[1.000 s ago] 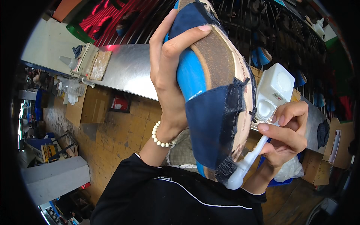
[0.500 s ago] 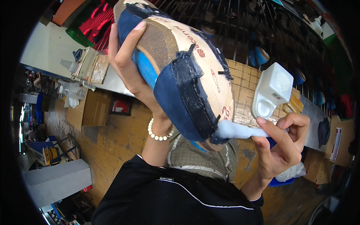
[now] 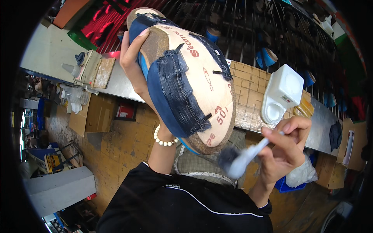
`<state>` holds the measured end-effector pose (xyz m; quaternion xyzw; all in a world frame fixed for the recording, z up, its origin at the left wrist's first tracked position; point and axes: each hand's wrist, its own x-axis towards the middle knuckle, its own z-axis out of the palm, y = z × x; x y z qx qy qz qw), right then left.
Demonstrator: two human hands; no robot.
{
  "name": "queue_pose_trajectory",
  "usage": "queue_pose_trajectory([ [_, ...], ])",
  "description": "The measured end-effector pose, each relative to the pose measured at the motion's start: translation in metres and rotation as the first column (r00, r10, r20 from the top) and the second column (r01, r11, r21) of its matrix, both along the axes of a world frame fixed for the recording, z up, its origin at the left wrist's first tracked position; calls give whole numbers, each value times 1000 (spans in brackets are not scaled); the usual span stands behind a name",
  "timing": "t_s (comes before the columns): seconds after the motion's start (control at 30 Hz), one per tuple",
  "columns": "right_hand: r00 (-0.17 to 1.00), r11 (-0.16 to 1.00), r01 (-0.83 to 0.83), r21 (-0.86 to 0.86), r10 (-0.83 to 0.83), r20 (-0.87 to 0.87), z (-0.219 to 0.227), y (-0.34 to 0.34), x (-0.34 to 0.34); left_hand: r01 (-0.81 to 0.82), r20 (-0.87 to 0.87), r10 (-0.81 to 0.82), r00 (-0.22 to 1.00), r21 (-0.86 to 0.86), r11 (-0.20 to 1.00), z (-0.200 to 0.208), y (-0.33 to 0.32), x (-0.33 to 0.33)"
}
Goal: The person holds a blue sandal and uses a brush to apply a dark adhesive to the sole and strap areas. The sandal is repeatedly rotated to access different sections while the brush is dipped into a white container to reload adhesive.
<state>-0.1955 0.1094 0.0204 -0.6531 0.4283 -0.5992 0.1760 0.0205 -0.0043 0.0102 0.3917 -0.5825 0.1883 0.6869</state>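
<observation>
An upturned shoe [image 3: 206, 85] on a blue last is raised in front of me, its underside in view. Dark navy fabric with frayed edges folds over a cream insole board with a brown cork-like rim. My left hand [image 3: 134, 58] grips it from the left side, thumb on the rim; the other fingers are mostly hidden behind. Between the thumb and fingers of my right hand [image 3: 285, 145] is a brush [image 3: 248, 155] with a whitish handle and dark bristles. Motion blurs the brush, and its bristles are just off the shoe's near end.
A white plastic container [image 3: 287, 83] with a round cup at its base stands on the cardboard-topped bench [image 3: 246, 83]. Behind it, a rack of metal rods [image 3: 241, 42] carries more blue lasts. Cardboard boxes [image 3: 99, 112] stand at left, a blue bin [image 3: 289, 186] at right.
The brush has come away from the fabric at the shoe's near end and moved downward with my right hand. The shoe has turned slightly, showing more of its underside.
</observation>
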Motion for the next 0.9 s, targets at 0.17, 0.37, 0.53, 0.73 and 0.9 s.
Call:
queue_pose_trajectory([
  [0.17,998,999,-18,28,17,58,-2,-1,3,322,-134,-305,943,131,937,5,-6,6],
  [0.37,997,997,-78,-23,78,-12,-3,-4,1,690,-287,-629,723,247,680,2,-16,-1],
  [0.53,999,999,-31,11,32,-40,-3,-5,0,773,-355,-686,635,280,570,0,-20,-3],
  [0.73,996,999,-17,34,20,-82,-5,-6,-4,794,-395,-689,608,276,541,-4,-21,-5],
  [0.9,996,999,48,-6,-48,-79,-8,-9,-4,803,-426,-682,595,266,534,-9,-24,-10],
])
